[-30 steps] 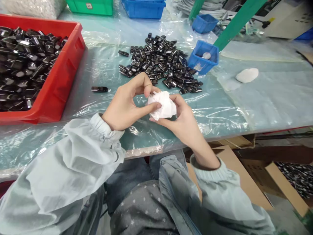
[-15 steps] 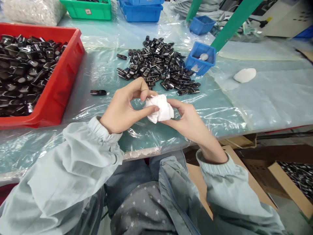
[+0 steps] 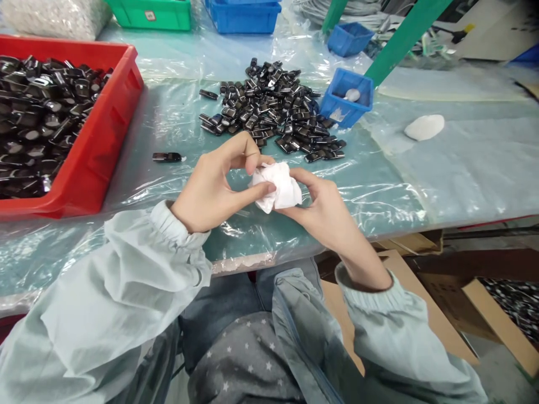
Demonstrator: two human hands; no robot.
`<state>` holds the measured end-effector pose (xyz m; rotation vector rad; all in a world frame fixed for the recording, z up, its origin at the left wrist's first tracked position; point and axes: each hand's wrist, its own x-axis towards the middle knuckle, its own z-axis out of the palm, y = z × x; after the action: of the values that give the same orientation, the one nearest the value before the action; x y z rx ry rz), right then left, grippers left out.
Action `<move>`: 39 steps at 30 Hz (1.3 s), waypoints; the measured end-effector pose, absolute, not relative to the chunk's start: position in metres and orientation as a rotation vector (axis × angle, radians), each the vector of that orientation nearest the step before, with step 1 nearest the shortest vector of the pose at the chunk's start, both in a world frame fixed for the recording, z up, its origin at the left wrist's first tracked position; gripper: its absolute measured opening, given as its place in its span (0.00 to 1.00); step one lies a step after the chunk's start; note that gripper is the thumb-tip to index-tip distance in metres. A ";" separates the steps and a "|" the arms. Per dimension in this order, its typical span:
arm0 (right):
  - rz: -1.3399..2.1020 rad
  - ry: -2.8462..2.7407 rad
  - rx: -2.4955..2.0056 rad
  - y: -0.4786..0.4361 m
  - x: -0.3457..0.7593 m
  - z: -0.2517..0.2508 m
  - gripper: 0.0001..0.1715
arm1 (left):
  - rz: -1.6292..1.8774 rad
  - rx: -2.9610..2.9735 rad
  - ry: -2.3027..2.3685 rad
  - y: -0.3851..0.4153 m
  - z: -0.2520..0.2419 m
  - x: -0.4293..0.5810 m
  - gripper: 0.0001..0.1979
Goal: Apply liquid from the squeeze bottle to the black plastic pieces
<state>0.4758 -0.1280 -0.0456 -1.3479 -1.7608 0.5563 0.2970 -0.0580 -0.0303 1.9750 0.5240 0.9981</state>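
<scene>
A crumpled white cloth [image 3: 284, 188] is pinched between my two hands, above the front of the table. My left hand [image 3: 219, 185] grips its left side, thumb on the near face. The fingers of my right hand [image 3: 322, 205] close on its right side. Whether anything is wrapped inside the cloth is hidden. Just beyond my hands lies a heap of small glossy black parts [image 3: 269, 106]. One single black part [image 3: 167, 157] lies apart, left of my left hand.
A red bin [image 3: 122, 112] full of similar black parts stands at the left. Behind the heap's right side are a small blue bin [image 3: 345, 115] and a green post [image 3: 404, 42]. A white oval piece [image 3: 425, 128] lies farther right. Cardboard boxes [image 3: 404, 280] stand below the table edge.
Both hands keep their hold on the white cloth, with almost no movement. The view has shifted very slightly.
</scene>
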 end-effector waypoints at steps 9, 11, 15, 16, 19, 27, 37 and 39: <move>0.698 -1.521 -1.292 -0.132 0.470 -0.057 0.24 | 0.976 1.945 0.602 -0.064 -0.029 0.298 0.15; 0.687 -1.462 -1.286 -0.132 0.465 -0.061 0.19 | 0.962 1.924 0.613 -0.065 -0.029 0.298 0.15; 0.743 -1.531 -1.271 -0.130 0.469 -0.059 0.15 | 0.903 1.912 0.643 -0.065 -0.025 0.297 0.16; 0.773 -1.552 -1.259 -0.130 0.472 -0.057 0.16 | 0.894 1.918 0.658 -0.065 -0.024 0.297 0.16; 0.867 -1.599 -1.211 -0.129 0.479 -0.052 0.17 | 0.857 1.936 0.695 -0.066 -0.020 0.296 0.16; 0.822 -1.497 -1.264 -0.137 0.464 -0.061 0.23 | 0.852 1.917 0.743 -0.073 -0.025 0.295 0.15; 0.935 -1.531 -1.262 -0.134 0.477 -0.051 0.17 | 0.798 1.892 0.674 -0.071 -0.025 0.295 0.15; 0.986 -1.554 -1.231 -0.135 0.479 -0.052 0.17 | 0.797 1.889 0.667 -0.072 -0.026 0.296 0.16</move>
<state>0.4790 -0.1350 -0.0517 -1.2306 -1.5540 0.9862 0.2957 -0.0719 -0.0260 1.8892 0.6672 0.7974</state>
